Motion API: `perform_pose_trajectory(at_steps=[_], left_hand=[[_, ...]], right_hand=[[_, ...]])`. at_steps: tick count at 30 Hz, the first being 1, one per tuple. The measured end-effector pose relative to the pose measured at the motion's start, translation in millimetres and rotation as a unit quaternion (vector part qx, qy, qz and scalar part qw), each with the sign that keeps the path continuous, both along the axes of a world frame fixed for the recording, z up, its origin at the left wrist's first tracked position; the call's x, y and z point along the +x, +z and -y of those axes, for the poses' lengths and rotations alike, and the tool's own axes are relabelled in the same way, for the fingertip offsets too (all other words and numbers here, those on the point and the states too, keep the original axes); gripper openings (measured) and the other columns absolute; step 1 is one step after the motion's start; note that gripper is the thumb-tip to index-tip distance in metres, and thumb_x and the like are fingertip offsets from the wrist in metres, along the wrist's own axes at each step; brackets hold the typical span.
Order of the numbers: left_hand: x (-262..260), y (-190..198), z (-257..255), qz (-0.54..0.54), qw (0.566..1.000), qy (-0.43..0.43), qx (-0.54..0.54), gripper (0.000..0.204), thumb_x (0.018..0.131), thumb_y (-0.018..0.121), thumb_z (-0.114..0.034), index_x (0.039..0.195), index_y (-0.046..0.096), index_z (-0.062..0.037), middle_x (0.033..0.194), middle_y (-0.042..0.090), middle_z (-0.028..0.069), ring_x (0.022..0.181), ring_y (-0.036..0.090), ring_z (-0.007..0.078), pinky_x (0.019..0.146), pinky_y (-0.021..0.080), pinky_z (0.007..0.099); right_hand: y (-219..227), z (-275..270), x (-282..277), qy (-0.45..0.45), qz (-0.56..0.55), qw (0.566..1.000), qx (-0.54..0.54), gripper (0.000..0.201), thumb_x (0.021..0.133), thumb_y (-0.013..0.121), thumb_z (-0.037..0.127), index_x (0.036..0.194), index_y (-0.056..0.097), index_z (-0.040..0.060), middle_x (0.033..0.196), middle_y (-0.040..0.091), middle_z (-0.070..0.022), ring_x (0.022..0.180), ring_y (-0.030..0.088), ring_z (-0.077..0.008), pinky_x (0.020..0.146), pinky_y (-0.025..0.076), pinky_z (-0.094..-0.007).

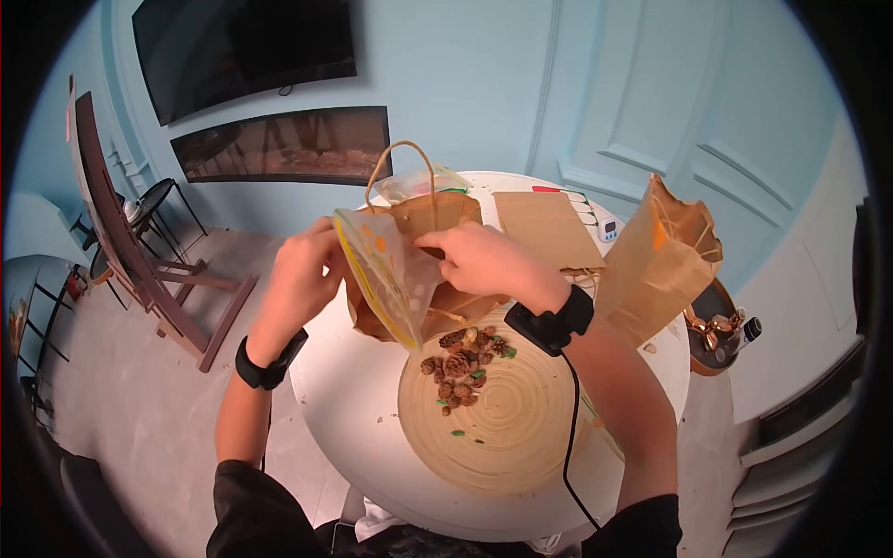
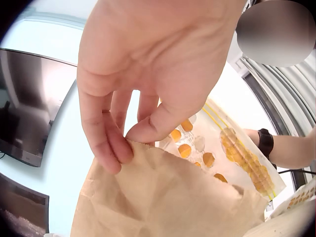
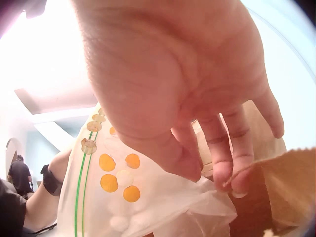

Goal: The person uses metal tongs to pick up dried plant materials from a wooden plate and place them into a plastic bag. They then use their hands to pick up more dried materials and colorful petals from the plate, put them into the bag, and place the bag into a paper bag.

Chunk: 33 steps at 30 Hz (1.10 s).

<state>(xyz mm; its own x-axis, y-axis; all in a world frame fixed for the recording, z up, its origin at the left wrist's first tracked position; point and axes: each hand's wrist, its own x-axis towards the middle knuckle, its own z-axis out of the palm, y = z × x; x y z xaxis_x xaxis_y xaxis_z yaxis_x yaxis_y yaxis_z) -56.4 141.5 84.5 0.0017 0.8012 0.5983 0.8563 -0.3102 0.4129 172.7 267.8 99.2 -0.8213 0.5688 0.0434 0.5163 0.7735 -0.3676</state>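
A clear zip bag [image 1: 381, 265] with orange dots and a yellow strip stands tilted in the mouth of a brown paper bag [image 1: 372, 321] with twisted handles. In the left wrist view, my left hand [image 2: 148, 74] pinches the paper bag's rim between thumb and fingers; the zip bag lies just beyond. My right hand [image 1: 488, 260] reaches over the mouth from the other side, index finger extended toward the zip bag. From the right wrist, the thumb of this hand [image 3: 182, 84] is right at the zip bag's crinkled edge, and two longer fingers reach the paper rim.
In front, a round woven mat [image 1: 512, 446] bears several pine cones [image 1: 456, 365] and green bits. A second paper bag [image 1: 642, 279] stands at the right of the white table [image 1: 339, 409]. Behind are a flat brown sheet [image 1: 544, 228] and a small white timer [image 1: 608, 230].
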Motion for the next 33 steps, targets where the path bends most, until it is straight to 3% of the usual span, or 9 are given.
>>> perform_pose_trajectory(at_steps=[3,6,9,13,16,20,21,26,33], left_hand=[[-6.8,4.3,-4.0,0.041,0.999,-0.010,0.025,0.024,0.083,0.061,0.008,0.107,0.068,0.0045,0.085,0.069,0.0209,0.071,0.069,0.0309,0.070,0.057,0.0366],[5.3,25.0,-1.2,0.081,0.994,0.027,-0.070,0.026,0.086,0.063,0.009,0.111,0.068,0.0064,0.099,0.072,0.0183,0.082,0.070,0.0223,0.078,0.059,0.0335],[-2.8,18.3,-7.3,0.092,0.992,0.036,-0.084,0.027,0.085,0.059,0.010,0.110,0.067,0.0076,0.097,0.072,0.0149,0.074,0.060,0.0153,0.075,0.059,0.0324],[-3.6,25.6,-1.9,0.084,0.993,0.024,-0.077,0.028,0.082,0.052,0.010,0.105,0.067,0.0078,0.097,0.072,0.0091,0.075,0.057,0.0129,0.072,0.057,0.0303],[-3.0,34.8,2.2,0.128,0.983,-0.001,-0.130,0.028,0.082,0.049,0.011,0.102,0.068,0.0062,0.100,0.072,0.0079,0.080,0.061,0.0128,0.077,0.056,0.0299],[-10.5,30.4,-5.0,0.184,0.972,-0.047,-0.138,0.028,0.082,0.046,0.012,0.099,0.068,0.0048,0.103,0.071,0.0074,0.089,0.064,0.0139,0.084,0.054,0.0301],[-10.7,29.3,-6.6,0.197,0.969,-0.053,-0.140,0.028,0.082,0.046,0.012,0.098,0.068,0.0048,0.103,0.071,0.0075,0.091,0.065,0.0144,0.085,0.054,0.0303],[-21.4,19.3,-13.9,0.155,0.983,-0.027,-0.094,0.024,0.085,0.050,0.005,0.100,0.070,0.0028,0.093,0.070,0.0055,0.074,0.064,0.0131,0.072,0.052,0.0279],[-10.1,22.1,-8.9,0.053,0.997,0.019,-0.058,0.023,0.097,0.062,-0.019,0.104,0.070,0.0013,0.105,0.069,0.0114,0.087,0.064,0.0213,0.078,0.052,0.0326]], right_hand=[[18.5,3.0,1.4,-0.025,-0.049,0.998,-0.009,0.045,0.096,0.063,0.026,0.139,0.064,0.0123,0.091,0.073,-0.0196,0.087,0.070,-0.0374,0.080,0.056,-0.0465],[38.6,55.5,-4.6,-0.083,-0.167,0.981,-0.050,0.038,0.098,0.063,0.035,0.128,0.069,0.0124,0.100,0.073,-0.0170,0.096,0.070,-0.0365,0.081,0.055,-0.0473],[16.6,60.3,-10.1,-0.016,-0.236,0.964,0.119,0.025,0.090,0.069,0.024,0.111,0.075,0.0129,0.093,0.074,-0.0174,0.091,0.071,-0.0377,0.080,0.054,-0.0514],[18.0,19.8,-2.7,-0.038,-0.159,0.969,0.186,0.038,0.080,0.067,0.004,0.115,0.077,0.0145,0.096,0.074,-0.0134,0.095,0.070,-0.0370,0.080,0.052,-0.0512],[11.3,-1.7,2.8,-0.014,-0.149,0.949,0.276,0.038,0.081,0.066,0.002,0.114,0.078,0.0159,0.096,0.074,-0.0120,0.099,0.070,-0.0363,0.078,0.052,-0.0511],[5.0,-2.9,-12.1,-0.005,-0.003,0.994,0.110,0.036,0.082,0.068,0.000,0.112,0.079,0.0142,0.102,0.075,-0.0108,0.104,0.066,-0.0336,0.089,0.050,-0.0521],[-0.9,-5.6,-14.4,0.019,0.016,0.992,0.128,0.039,0.081,0.066,-0.001,0.117,0.074,0.0108,0.101,0.070,-0.0115,0.102,0.064,-0.0345,0.089,0.054,-0.0465],[-8.0,-5.9,-13.8,-0.010,-0.123,0.965,0.231,0.045,0.086,0.068,0.004,0.130,0.063,0.0120,0.110,0.066,-0.0132,0.110,0.063,-0.0336,0.091,0.053,-0.0460],[34.9,8.8,39.6,-0.035,-0.212,0.959,0.186,0.038,0.092,0.064,0.012,0.129,0.061,0.0095,0.115,0.066,-0.0136,0.112,0.062,-0.0328,0.097,0.050,-0.0446]])
